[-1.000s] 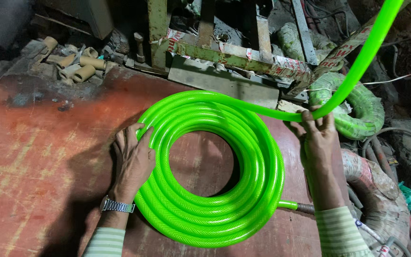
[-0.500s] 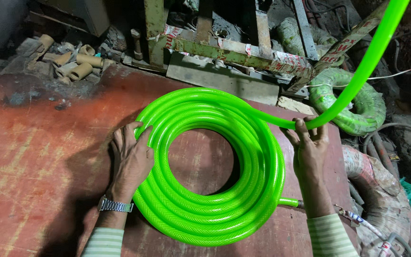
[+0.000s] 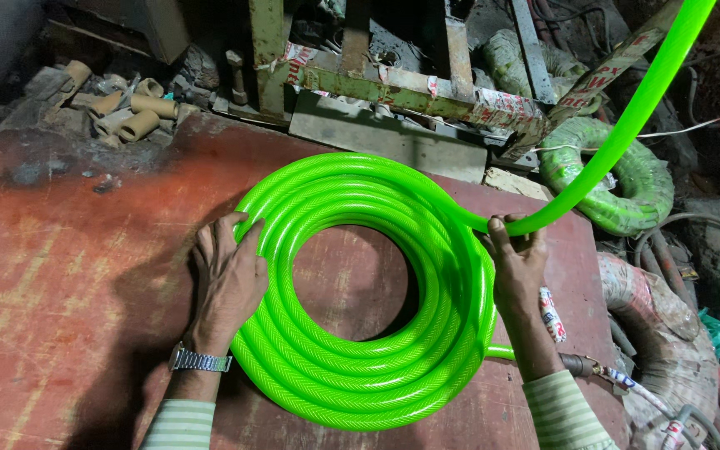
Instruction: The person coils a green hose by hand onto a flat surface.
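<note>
- At the far left, behind the red tabletop (image 3: 52, 275), we see a small heap of cardboard tubes (image 3: 131, 112) among dust and scraps.
- Our left hand (image 3: 228, 279) lies flat on the left side of the hose coil (image 3: 360, 292); its fingers (image 3: 243, 232) are spread open and press on the loops without closing round any of them. A wristwatch (image 3: 199, 361) sits on that wrist.
- The bright green coil lies flat near the middle of the tabletop, with many loops already wound neatly one against another.
- Our right hand (image 3: 517, 262) sits at the coil's right edge, its fingers curled over the free length of hose (image 3: 627, 125), which rises to the upper right and out of view. So we judge the winding well along, but not finished.
- Farther right, a second wrapped green coil (image 3: 639, 179) rests off the tabletop.
</note>
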